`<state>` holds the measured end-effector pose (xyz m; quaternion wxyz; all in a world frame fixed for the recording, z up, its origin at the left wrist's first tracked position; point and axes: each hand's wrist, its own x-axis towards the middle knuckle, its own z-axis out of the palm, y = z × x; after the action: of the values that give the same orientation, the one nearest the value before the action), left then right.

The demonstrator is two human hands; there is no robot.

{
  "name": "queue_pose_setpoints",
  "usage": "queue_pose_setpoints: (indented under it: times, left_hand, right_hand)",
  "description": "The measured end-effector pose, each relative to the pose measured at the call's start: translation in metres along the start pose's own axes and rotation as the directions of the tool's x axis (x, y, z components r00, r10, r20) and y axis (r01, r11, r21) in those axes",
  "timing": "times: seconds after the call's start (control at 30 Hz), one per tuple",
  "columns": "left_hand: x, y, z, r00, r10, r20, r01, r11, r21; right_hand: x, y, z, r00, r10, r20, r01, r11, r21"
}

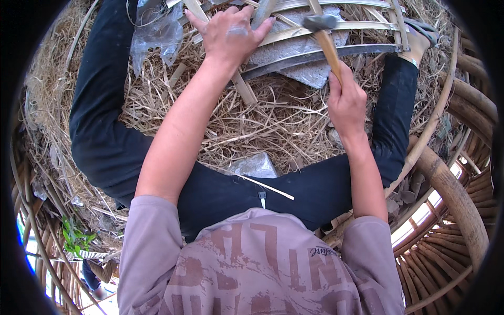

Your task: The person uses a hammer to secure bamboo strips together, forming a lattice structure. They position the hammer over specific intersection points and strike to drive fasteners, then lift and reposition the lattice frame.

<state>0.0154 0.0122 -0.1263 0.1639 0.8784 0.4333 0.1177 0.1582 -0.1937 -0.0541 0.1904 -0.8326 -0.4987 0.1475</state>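
My right hand (pixel 347 100) is wrapped round the wooden handle of a hammer (pixel 328 51). The hammer's dark metal head is raised toward the far side, over a frame of pale, curved bamboo strips (pixel 362 25). My left hand (pixel 228 34) lies palm down with its fingers spread on the left end of the strips, left of the hammer. A flat wooden slat (pixel 244 89) sticks out below that hand toward me. Under the frame is a rough grey slab (pixel 315 77). Whatever lies directly beneath my left palm is hidden.
Dry straw and shavings (pixel 262 126) cover the ground between my legs. Clear plastic sheeting (pixel 157 39) lies at the far left. A plastic-wrapped block (pixel 254 165) sits close to me, with a thin stick (pixel 268 188) across my lap. Thick curved poles (pixel 451 194) stand at right.
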Motion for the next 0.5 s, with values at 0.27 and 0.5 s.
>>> queue_pose_setpoints:
  times: [0.27,0.5]
  left_hand:
    - [0.007,0.009,-0.017,1.0,0.019,-0.014,-0.02,0.997,-0.076]
    - [0.006,0.008,-0.01,0.997,0.028,-0.078,-0.039,0.99,-0.135]
  right_hand:
    - [-0.003,-0.004,0.0,0.967,-0.116,-0.226,0.121,0.993,0.011]
    - [-0.008,-0.006,-0.001,0.994,-0.023,-0.109,0.036,0.992,0.117]
